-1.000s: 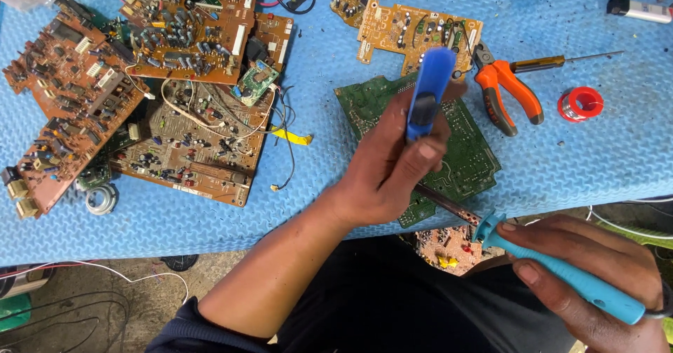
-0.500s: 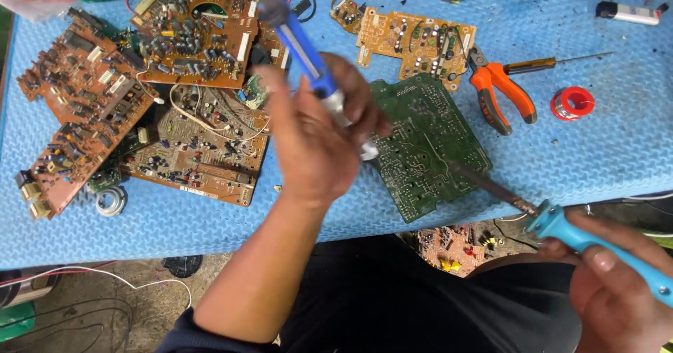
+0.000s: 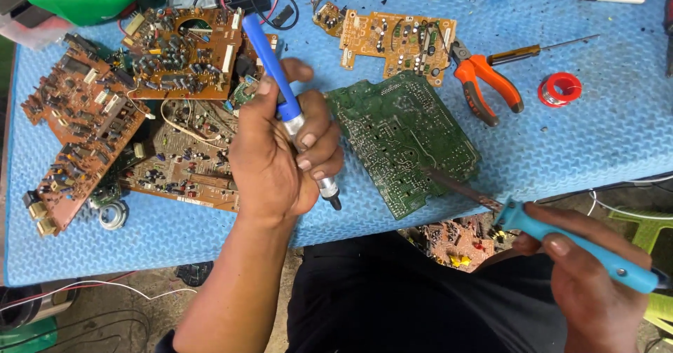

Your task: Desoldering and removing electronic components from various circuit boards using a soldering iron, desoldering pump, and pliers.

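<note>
A green rectangular circuit board (image 3: pixel 405 143), solder side up w/ fine pale traces and dots, is seen lying flat at the near edge of the blue textured table mat (image 3: pixel 617 136), one corner overhanging slightly. The dark metal tip of a light-blue-handled soldering iron (image 3: pixel 561 237) is laid on the board's near right edge; the right hand (image 3: pixel 596 290) is clamped round the iron's handle. The left hand (image 3: pixel 284 157) is closed on a blue-barrelled desoldering pump (image 3: pixel 287 107), nozzle pointed down, just left of the board and apart from it. Risk, as judged: board isn't held down, so it could be pushed off the edge by iron pressure; a pad could be lifted if heat is kept on one spot too long. Brown component-packed boards (image 3: pixel 105 121) are piled to the left, an orange-tan board (image 3: pixel 392 44) beyond, orange-handled pliers (image 3: pixel 487 83) and a red solder spool (image 3: pixel 559 89) to the right.
</note>
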